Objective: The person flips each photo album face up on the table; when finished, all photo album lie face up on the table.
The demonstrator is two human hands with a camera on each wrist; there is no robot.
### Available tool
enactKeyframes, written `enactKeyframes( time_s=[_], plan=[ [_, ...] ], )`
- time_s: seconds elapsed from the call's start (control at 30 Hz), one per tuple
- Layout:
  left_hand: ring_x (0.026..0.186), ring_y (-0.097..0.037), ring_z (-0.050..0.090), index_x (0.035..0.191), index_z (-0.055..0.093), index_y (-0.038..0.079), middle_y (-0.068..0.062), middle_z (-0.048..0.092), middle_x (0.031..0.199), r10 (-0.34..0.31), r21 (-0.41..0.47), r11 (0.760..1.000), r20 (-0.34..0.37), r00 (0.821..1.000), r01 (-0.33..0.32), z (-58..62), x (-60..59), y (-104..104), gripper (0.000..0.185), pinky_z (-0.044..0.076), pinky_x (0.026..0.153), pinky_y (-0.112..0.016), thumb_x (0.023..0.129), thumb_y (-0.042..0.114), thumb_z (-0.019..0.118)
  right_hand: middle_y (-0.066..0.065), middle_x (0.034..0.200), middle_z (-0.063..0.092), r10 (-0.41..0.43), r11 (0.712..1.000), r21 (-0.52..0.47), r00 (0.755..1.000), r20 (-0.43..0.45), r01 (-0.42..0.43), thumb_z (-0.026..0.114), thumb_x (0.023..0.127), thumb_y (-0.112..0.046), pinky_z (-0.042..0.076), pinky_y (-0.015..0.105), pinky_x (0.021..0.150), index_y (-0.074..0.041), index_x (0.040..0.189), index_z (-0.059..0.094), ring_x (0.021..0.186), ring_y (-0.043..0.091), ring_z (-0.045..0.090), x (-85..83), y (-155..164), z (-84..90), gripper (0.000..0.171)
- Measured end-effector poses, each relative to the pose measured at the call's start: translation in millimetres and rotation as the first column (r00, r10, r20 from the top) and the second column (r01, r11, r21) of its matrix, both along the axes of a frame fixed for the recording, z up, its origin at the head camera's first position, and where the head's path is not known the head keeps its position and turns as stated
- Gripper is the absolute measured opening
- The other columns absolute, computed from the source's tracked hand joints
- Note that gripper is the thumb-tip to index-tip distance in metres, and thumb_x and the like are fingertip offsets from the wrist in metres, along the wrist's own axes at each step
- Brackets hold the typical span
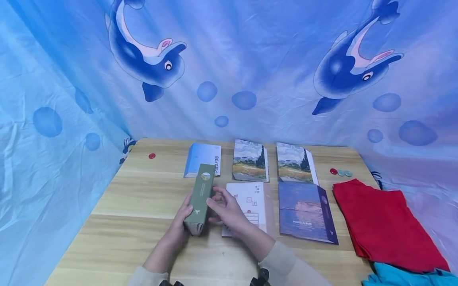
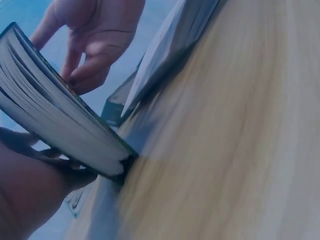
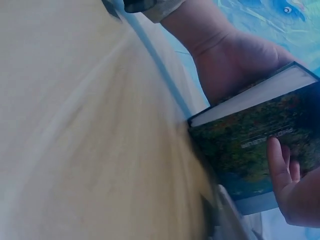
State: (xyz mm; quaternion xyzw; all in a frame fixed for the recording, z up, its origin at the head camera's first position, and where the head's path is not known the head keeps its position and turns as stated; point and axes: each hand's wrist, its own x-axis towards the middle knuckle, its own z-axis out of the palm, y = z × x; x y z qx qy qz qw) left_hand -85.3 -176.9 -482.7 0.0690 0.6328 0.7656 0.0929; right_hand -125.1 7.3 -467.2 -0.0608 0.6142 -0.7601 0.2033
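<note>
A thick green photo album (image 1: 202,192) stands on edge, tilted, with its spine turned up in the head view. My left hand (image 1: 180,216) grips it from the left, thumb on the spine. On the other side my right hand (image 1: 229,208) has its fingertips at the cover. The left wrist view shows the page edges of the album (image 2: 55,110) between the left hand (image 2: 30,185) and the right hand (image 2: 100,40). Its dark, leafy printed cover (image 3: 245,145) faces the right wrist camera, with the right hand's fingers (image 3: 278,165) against it.
Right of the hands lie a white album (image 1: 255,202) and a purple album (image 1: 302,210). Behind are a blue Polaroid album (image 1: 204,157) and two landscape-cover albums (image 1: 249,161). Red cloth (image 1: 386,222) and teal cloth (image 1: 408,275) lie at right. Small discs (image 1: 341,173) sit near the right edge.
</note>
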Motion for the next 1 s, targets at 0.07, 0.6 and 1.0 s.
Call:
enactKeyframes(
  time_s=[0.07, 0.6, 1.0],
  plan=[
    [0.150, -0.039, 0.001, 0.164, 0.002, 0.018, -0.018, -0.001, 0.169, -0.004, 0.027, 1.000, 0.000, 1.000, 0.004, 0.4, 0.5, -4.3, 0.068, 0.000, 0.117, -0.061, 0.103, 0.034, 0.028, 0.018, 0.126, 0.057, 0.008, 1.000, 0.013, 1.000, -0.010, -0.008, 0.068, 0.098, -0.022, 0.060, 0.049, 0.085, -0.005, 0.147, 0.046, 0.104, 0.026, 0.067, 2.0, -1.0, -2.4, 0.057],
    [0.146, -0.015, 0.031, 0.163, 0.013, 0.009, -0.006, 0.014, 0.169, 0.122, 0.045, 0.991, 0.012, 0.992, -0.123, -0.4, -9.6, -58.8, 0.060, 0.027, 0.120, -0.032, 0.109, 0.030, 0.030, 0.023, 0.161, 0.029, 0.006, 0.990, 0.143, 0.998, -0.061, 0.003, 0.068, 0.098, -0.022, 0.027, 0.047, 0.120, 0.000, 0.156, 0.033, 0.149, 0.038, 0.027, 9.2, -14.1, -18.9, 0.070],
    [0.154, -0.039, -0.006, 0.163, 0.004, 0.005, -0.019, -0.001, 0.168, 0.181, -0.370, 0.915, 0.023, 0.983, -0.160, -10.6, -14.8, -53.5, 0.073, -0.005, 0.122, -0.060, 0.109, 0.041, 0.037, 0.020, 0.160, 0.033, -0.037, 0.977, 0.207, 0.995, -0.093, 0.056, 0.063, 0.100, -0.024, 0.020, 0.053, 0.122, -0.007, 0.154, 0.041, 0.149, 0.040, 0.027, 19.4, -18.2, -20.2, 0.061]
  ],
)
